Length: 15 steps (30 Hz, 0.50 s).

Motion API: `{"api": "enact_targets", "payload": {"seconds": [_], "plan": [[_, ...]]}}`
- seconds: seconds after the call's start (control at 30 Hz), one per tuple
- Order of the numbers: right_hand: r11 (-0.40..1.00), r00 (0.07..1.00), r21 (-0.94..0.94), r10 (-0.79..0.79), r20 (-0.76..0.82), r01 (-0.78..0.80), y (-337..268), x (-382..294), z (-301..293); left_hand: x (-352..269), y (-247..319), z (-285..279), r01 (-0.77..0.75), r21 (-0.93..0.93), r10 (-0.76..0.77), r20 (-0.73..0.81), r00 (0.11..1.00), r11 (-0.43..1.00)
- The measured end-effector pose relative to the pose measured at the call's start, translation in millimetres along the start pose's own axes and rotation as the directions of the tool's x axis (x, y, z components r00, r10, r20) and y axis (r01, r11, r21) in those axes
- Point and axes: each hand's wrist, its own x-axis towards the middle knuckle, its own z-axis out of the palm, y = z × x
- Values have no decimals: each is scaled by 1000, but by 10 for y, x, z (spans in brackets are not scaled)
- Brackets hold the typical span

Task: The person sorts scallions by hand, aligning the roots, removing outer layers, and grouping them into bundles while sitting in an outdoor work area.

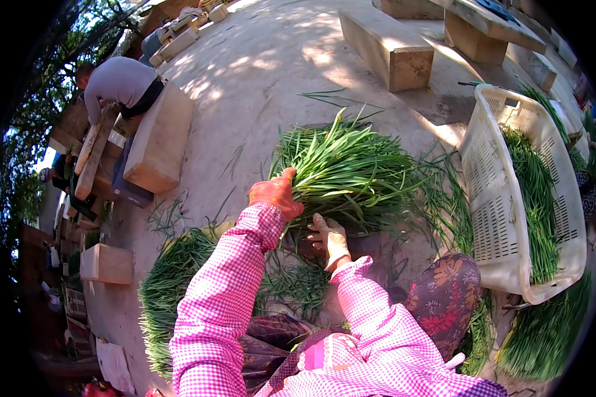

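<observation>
My left hand [277, 194], in an orange-red glove, grips a bunch of long green leaves [347, 168], likely garlic chives, near its left end. The leaves fan out to the right over more greens lying low in front of me. My right hand [329, 238], in a pale glove, is at the bunch's lower edge with its fingers apart; whether it touches the leaves is hard to tell. A large pile of the same greens [174, 297] lies at the lower left, its ends facing left. Loose leaves [298, 288] are scattered below my hands.
A white perforated plastic crate [496, 198] holding greens stands at the right, with another bundle [546, 332] below it. Stone benches [387, 49] are at the top right. A person [121, 82] bends over at a stone block [161, 144] on the left.
</observation>
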Motion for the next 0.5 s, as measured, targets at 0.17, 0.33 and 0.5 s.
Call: {"api": "enact_targets", "payload": {"seconds": [0.17, 0.33, 0.5], "plan": [[954, 971, 265, 186, -152, -141, 103, 56, 2, -328, 115, 156, 225, -236, -193, 150, 970, 945], [899, 973, 425, -6, -229, 105, 249, 180, -80, -268, -31, 276, 284, -508, -221, 181, 958, 813], [874, 984, 473, -31, -176, 112, -9, 1, -75, 263, -674, 1119, 143, -922, -146, 96, 985, 359]]}}
